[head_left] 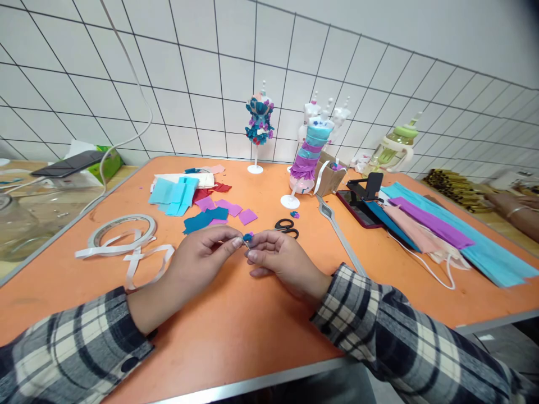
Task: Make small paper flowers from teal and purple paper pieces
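Above the orange table [236,325], both hands meet around a small blue paper piece [247,238] with a bit of purple on it. My left hand [210,252] pinches its lower end between thumb and index finger. From the other side, my right hand [280,255] grips it with closed fingertips. Just behind the hands lie black scissors [287,228] and a tiny blue-purple paper flower [295,214]. Purple squares [248,216] and dark blue paper pieces [202,220] lie beyond my left hand.
Tape roll [122,227] and loose white strips are at left, near light blue sheets [173,193]. Decorated mini mannequins [260,120] [309,154] stand at the back. A phone [357,210], crepe paper strips [458,230] and a bottle [391,148] are right.
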Demonstrator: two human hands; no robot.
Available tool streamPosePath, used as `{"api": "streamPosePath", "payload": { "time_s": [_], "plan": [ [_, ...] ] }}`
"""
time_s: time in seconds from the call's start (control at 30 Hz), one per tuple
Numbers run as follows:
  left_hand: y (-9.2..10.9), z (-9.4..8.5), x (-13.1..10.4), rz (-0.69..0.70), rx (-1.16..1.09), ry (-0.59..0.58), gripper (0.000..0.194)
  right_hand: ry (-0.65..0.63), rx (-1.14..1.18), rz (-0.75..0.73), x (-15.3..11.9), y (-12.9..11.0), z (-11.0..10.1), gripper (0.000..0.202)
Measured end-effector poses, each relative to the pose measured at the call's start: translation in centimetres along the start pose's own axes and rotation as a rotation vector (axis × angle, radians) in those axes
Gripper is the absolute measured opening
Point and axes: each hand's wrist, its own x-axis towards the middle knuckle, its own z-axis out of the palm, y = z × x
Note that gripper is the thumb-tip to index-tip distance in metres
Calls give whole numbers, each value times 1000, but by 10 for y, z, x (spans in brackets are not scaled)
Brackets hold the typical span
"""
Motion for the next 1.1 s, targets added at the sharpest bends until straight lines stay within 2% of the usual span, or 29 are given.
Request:
{"api": "streamPosePath", "payload": {
  "time_s": [0.13,0.27,0.33,0.4,0.5,0.6,0.77,0.87,0.93,1.1],
  "plan": [
    [-2,-8,-1,110,-64,-140,24,-98,16,100,0,-7,-13,54],
    [-2,-12,-2,209,-113,-410,23,-292,-133,181,6,-13,-30,56],
    [-3,-11,-2,231,-139,-539,22,-345,-218,176,8,-13,-34,53],
    [-4,-10,-3,231,-165,-633,21,-370,-300,108,9,-12,-34,47],
    [-6,-8,-6,212,-177,-714,21,-396,-487,-110,8,-11,-31,28],
    [-7,-9,-9,181,-147,-724,22,-397,-713,-314,5,-13,-26,15],
    [-1,-7,-11,159,19,-681,26,-334,-1225,-680,-3,-18,-19,11],
    [3,-4,-11,192,222,-586,27,-286,-1506,-865,-12,-17,-15,5],
    [4,-2,-10,185,356,-494,26,-217,-1633,-967,-18,-17,-11,15],
    [4,-1,-6,157,517,-300,23,-75,-1711,-1070,-26,-15,-3,21]
  ]
}}
